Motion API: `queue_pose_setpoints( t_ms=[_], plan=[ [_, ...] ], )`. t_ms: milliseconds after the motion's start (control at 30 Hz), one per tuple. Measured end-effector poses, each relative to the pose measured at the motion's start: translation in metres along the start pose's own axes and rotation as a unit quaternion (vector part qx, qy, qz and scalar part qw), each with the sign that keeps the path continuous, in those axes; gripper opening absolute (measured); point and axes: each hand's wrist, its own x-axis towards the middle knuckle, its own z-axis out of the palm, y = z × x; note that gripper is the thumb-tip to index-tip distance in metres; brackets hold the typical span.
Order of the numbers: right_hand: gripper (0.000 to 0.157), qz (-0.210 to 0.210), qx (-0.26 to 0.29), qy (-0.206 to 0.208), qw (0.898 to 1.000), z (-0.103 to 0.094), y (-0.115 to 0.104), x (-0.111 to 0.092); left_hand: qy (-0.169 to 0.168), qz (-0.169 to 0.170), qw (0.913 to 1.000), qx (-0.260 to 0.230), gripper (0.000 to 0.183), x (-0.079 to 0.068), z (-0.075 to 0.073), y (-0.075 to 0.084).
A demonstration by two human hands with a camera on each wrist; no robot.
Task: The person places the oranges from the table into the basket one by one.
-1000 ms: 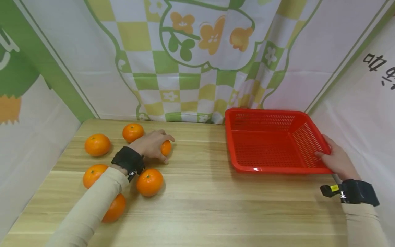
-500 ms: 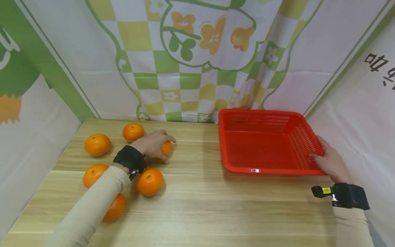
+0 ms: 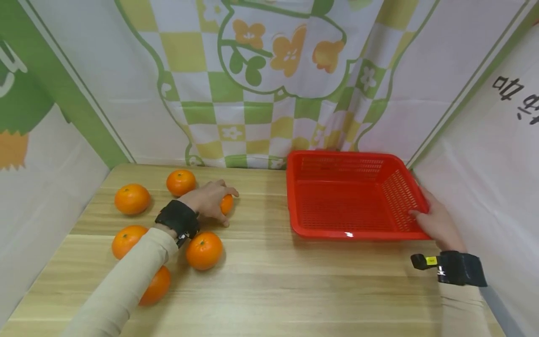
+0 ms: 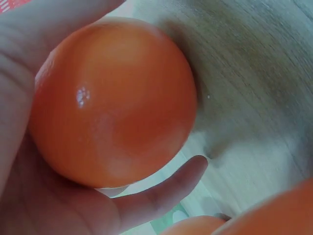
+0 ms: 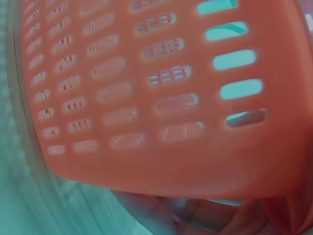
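My left hand (image 3: 207,200) holds a mandarin orange (image 3: 227,204) on the table, thumb and fingers spread around it. In the left wrist view that orange (image 4: 115,103) sits against the palm, with fingers curving around its sides. At the right, my right hand (image 3: 440,222) grips the side rim of a red plastic basket (image 3: 358,234), thumb over the inside edge. Nothing lies inside this shallow basket. The right wrist view is mostly filled by the basket's slotted wall (image 5: 195,164), with part of the hand below it.
Around my left hand and forearm lie several more mandarins, one behind the wrist (image 3: 181,182), one at far left (image 3: 132,199) and one in front (image 3: 204,251). My sleeve partly covers two others. Patterned cloth (image 3: 252,107) hangs behind the wooden table (image 3: 294,290).
My right hand has slid the red basket leftward along the back of the table. My left hand has stayed around the same mandarin, nearly still.
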Motion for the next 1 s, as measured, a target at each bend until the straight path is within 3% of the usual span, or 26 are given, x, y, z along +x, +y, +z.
queue_pose_setpoints(
  t_ms=[600, 1000],
  plan=[
    [0.081, -0.004, -0.01, 0.005, 1.0, 0.014, -0.018, 0.004, 0.008, -0.016, 0.9998, -0.007, 0.079, -0.001, 0.003, 0.0],
    [0.08, -0.007, -0.008, 0.002, 1.0, 0.027, -0.033, 0.008, 0.001, -0.032, 0.9994, -0.014, 0.065, 0.001, 0.003, -0.003]
  ],
)
